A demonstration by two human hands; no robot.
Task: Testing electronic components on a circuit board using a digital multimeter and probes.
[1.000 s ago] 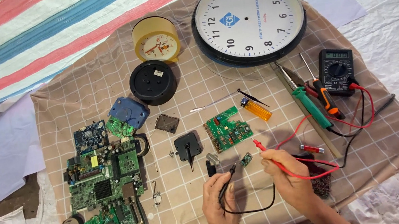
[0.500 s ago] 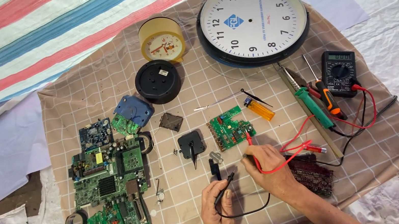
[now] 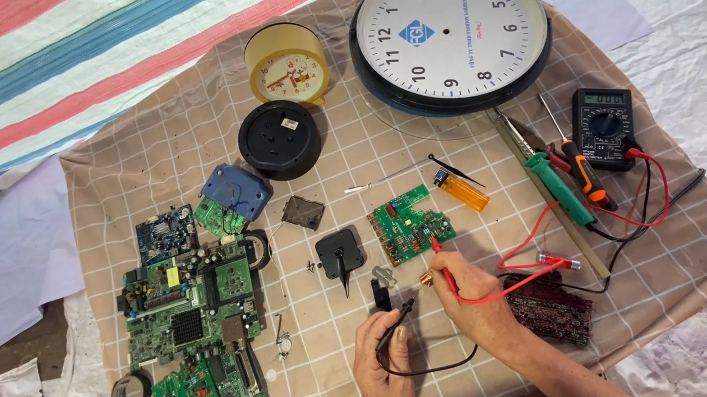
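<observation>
Probes from the multimeter (image 3: 604, 127) are in hand: the left hand (image 3: 385, 372) has its fingers closed around the black probe (image 3: 395, 323), the right hand (image 3: 476, 299) pinches the red probe (image 3: 447, 275). Both tips converge on a small copper coil (image 3: 426, 280) just ahead of the fingertips, below the green circuit board (image 3: 410, 224). Judging by this, a measurement is being taken; steady contact on both terminals is what matters now.

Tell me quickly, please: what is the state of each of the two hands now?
Left hand: closed, holding the black probe.
Right hand: closed, holding the red probe, its tip near the small green circuit board.
</observation>
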